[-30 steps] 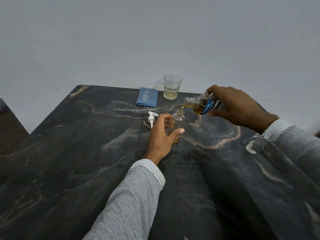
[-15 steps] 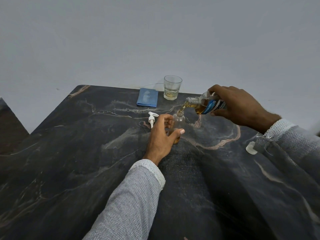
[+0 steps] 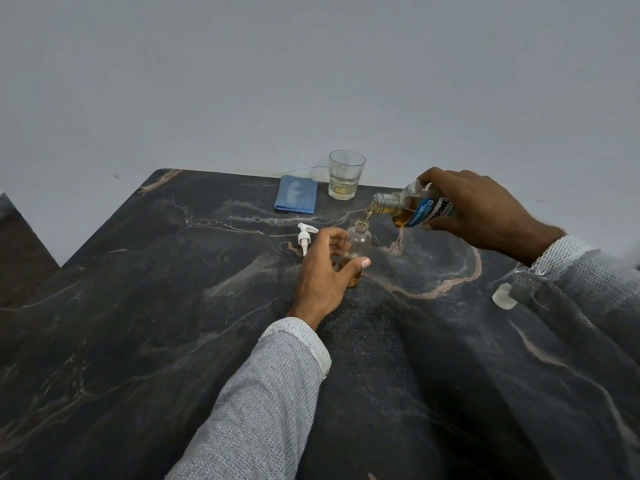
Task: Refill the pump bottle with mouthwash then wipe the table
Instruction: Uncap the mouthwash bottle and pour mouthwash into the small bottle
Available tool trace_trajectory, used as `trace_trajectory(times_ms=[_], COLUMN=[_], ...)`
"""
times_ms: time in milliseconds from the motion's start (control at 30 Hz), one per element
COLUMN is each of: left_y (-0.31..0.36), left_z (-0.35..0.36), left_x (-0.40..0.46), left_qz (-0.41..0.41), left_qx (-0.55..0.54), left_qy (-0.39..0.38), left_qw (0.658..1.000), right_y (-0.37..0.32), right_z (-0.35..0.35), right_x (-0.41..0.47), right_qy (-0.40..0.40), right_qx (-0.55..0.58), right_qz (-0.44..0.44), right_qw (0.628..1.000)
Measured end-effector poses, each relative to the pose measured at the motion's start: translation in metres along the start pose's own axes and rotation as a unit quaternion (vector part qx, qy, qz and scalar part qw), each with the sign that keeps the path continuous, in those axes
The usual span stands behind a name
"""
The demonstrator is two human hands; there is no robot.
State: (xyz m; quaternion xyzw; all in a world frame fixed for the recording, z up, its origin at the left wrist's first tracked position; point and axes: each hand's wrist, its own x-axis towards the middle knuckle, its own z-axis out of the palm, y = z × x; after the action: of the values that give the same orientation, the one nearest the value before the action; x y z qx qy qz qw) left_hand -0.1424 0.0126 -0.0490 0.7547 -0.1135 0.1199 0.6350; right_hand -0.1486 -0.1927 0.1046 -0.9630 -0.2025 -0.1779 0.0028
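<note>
A small clear pump bottle (image 3: 358,239) stands upright on the dark marble table (image 3: 173,306), its neck uncapped and amber liquid in its base. My left hand (image 3: 323,271) wraps around its lower half. My right hand (image 3: 481,211) holds the mouthwash bottle (image 3: 408,207) tilted mouth-down to the left, and a thin amber stream runs from it into the small bottle's neck. The white pump head (image 3: 305,236) lies on the table just left of my left hand. A folded blue cloth (image 3: 296,199) rests near the far edge.
A glass tumbler (image 3: 344,174) with a little pale liquid stands at the far edge, right of the cloth. A translucent cap (image 3: 505,296) lies on the table under my right sleeve. A grey wall rises behind the table.
The amber level in the small bottle has crept up. My right hand with the mouthwash bottle has shifted slightly right and up. My left hand has stayed put.
</note>
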Motion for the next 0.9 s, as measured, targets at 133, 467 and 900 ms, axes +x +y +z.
trace_trajectory(times_ms=[133,467,900], left_y=[-0.0003,-0.0019,-0.0007], left_z=[-0.0001,0.0006,0.0002], left_x=[0.0,0.0006,0.0007], left_qz=[-0.002,0.001,-0.001], left_qx=[0.007,0.015,0.016], left_qy=[0.001,0.003,0.002], left_qw=[1.0,1.0,1.0], right_y=[0.0015,0.0027,0.0032], right_z=[-0.0009,-0.0013,-0.0018], right_x=[0.0004,0.0011,0.0015], right_qy=[0.002,0.003,0.003], right_qx=[-0.003,-0.012,-0.016], right_qz=[-0.002,-0.009,-0.012], right_qw=[1.0,1.0,1.0])
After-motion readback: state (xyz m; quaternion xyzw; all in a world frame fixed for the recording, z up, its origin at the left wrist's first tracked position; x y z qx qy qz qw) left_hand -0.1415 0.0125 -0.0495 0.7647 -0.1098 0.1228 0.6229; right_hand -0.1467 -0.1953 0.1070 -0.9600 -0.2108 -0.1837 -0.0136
